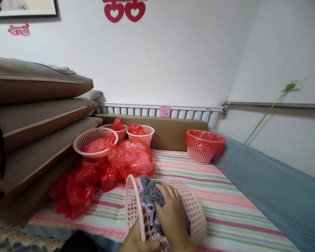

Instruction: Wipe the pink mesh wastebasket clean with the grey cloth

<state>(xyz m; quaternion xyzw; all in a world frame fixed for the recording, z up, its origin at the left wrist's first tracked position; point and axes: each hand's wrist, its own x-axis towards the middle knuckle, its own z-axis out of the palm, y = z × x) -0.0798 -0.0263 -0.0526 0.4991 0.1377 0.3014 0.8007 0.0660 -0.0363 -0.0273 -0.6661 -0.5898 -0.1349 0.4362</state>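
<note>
A pink plastic mesh basket point(194, 210) lies tipped on its side on the striped bed sheet point(225, 203), its mouth facing left and toward me. My right hand point(172, 217) reaches into it, fingers closed on a grey fuzzy cloth point(149, 190) pressed against the basket's inside. My left hand point(136, 241) grips the basket's near rim at the bottom edge of the view; only part of it shows.
Loose red plastic bags point(105, 171) are piled left of the basket. Behind them stand three pink baskets point(94, 138) with red bags, and a fourth bag-lined basket point(203, 145) at the right. Stacked brown cushions point(36, 115) line the left; a blue cloth point(273, 196) covers the right side.
</note>
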